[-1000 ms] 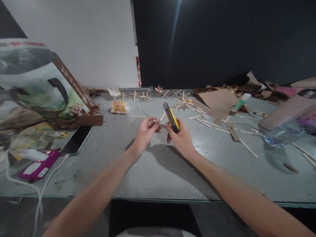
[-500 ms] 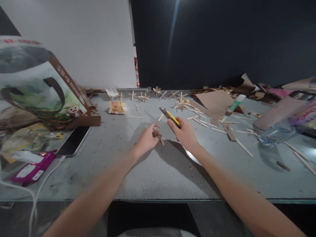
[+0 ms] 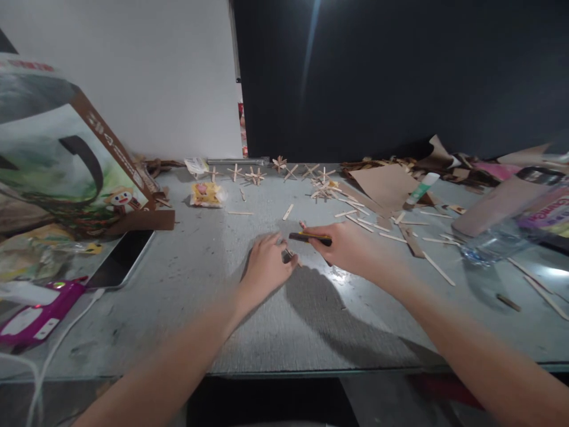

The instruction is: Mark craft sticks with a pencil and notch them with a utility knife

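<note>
My right hand (image 3: 351, 249) grips a yellow and black utility knife (image 3: 311, 238), held almost level with its tip pointing left, low over the grey table (image 3: 284, 320). My left hand (image 3: 267, 264) rests on the table just left of the knife, fingers curled and pressing down a small wooden stick piece (image 3: 290, 255). The knife tip is right next to that piece. Whether the blade touches it I cannot tell.
Loose craft sticks (image 3: 355, 216) and small stick stars (image 3: 258, 174) lie behind the hands. Brown paper (image 3: 386, 184) and a glue tube (image 3: 420, 190) sit at the right, a clear bottle (image 3: 502, 237) further right. A printed bag (image 3: 66, 160), a phone (image 3: 120, 267) and a pink item (image 3: 31, 317) are left.
Both hands have come down from above the table to its surface. The knife has tipped from upright to nearly flat. The left hand now presses the stick piece onto the table.
</note>
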A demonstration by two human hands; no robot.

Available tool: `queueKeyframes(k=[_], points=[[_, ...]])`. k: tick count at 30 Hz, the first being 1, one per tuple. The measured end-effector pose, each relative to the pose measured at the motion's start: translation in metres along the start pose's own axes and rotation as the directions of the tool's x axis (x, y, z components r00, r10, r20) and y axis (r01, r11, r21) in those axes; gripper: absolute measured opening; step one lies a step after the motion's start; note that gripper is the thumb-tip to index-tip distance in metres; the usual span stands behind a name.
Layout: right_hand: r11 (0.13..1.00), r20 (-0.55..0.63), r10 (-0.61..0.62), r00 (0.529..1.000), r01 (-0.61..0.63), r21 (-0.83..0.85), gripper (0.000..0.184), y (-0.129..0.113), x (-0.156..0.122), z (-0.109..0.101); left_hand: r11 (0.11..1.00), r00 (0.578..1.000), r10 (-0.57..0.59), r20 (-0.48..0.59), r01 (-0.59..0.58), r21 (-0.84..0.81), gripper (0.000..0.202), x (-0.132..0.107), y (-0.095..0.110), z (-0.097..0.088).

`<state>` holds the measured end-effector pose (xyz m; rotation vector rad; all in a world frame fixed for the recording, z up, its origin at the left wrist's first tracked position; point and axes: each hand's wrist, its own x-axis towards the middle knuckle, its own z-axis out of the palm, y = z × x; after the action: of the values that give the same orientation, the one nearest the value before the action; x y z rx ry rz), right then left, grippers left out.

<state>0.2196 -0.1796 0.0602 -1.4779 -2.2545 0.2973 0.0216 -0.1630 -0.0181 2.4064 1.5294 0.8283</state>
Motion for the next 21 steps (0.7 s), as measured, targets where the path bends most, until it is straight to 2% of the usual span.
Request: queueKeyframes(k=[5, 13, 21], points=[[0.999, 0.048, -0.022, 0.999, 0.023, -0.031, 0.028, 0.004, -0.008, 0.002, 0.997, 1.0, -0.005, -0.004, 0.005, -0.08, 0.032, 0.003, -0.001, 0.002], [1.0, 0.025, -0.002, 1.0, 0.003, -0.016, 0.021, 0.003, -0.013, 0.006, 1.0, 1.0, -0.003, 0.028, 0.004, -0.016, 0.035, 0.004, 0.0, -0.001], [0.996, 0.088, 0.021, 0.996, -0.013, -0.092, 0.03, 0.003, -0.013, 0.005, 0.998, 1.0, -0.013, 0.008, 0.014, -0.065, 0.031, 0.005, 0.0, 0.001]])
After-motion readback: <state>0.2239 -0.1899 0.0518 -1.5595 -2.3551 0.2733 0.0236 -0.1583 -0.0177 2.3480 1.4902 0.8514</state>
